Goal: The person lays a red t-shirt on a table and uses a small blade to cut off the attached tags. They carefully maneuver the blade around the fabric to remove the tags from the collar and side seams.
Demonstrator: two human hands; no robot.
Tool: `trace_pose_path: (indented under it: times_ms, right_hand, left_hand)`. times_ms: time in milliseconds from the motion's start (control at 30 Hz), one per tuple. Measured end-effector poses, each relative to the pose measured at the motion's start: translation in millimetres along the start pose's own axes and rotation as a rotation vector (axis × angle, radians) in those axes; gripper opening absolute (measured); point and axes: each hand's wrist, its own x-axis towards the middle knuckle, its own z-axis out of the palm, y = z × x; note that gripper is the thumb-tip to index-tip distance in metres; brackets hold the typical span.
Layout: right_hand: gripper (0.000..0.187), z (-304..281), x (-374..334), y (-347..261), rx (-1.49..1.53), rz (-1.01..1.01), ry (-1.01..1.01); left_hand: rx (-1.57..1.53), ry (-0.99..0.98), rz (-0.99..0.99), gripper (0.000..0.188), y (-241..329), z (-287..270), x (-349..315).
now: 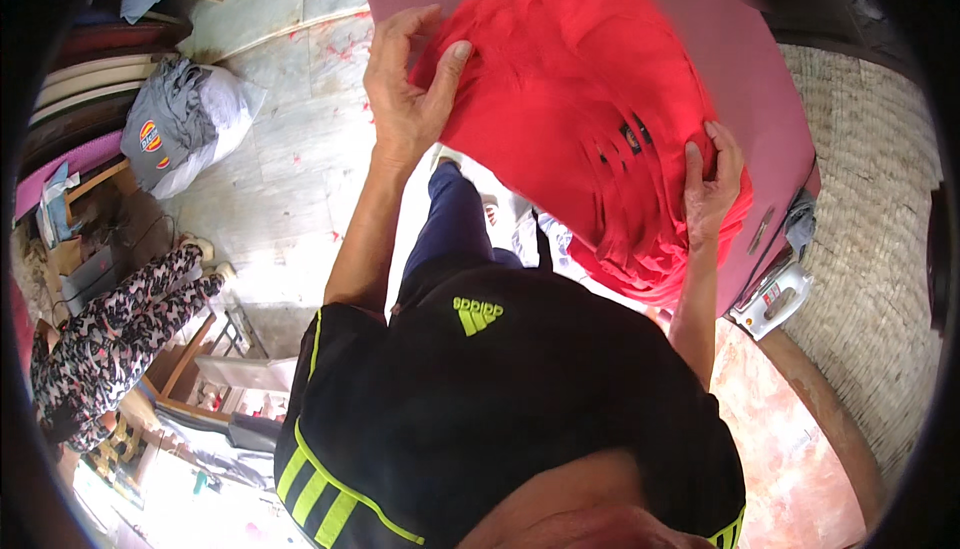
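A red garment (575, 79) lies in folds over the mauve padded board (765, 79), and its lower part hangs past the near edge. A small dark patch shows among its creases. My left hand (405, 94) holds the garment's left edge, with the thumb on top and the cloth between thumb and fingers. At the right side my right hand (715, 184) has its thumb and fingers curled round the bunched cloth. Some of its fingertips are hidden in the folds.
A white iron (775, 299) stands by the board's right corner, beside a woven mat (850, 179). At left lie a grey garment with a white bag (225, 109) and stacked boards (90, 99). Another person in patterned clothes (120, 339) is at lower left.
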Motion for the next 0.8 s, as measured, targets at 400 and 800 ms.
trace_pose_path:
  times_ms: [400, 800]
  right_hand:
    - [0.030, 2.0, -1.6, 4.2, 0.088, 0.050, 0.013]
    - [0.029, 2.5, -1.9, 2.8, 0.059, 0.096, 0.004]
  left_hand:
    - [0.121, -0.095, -0.050, 0.011, -41.5, 6.0, 52.9]
    - [0.190, -0.257, -0.014, 0.026, -11.1, 19.6, 64.8]
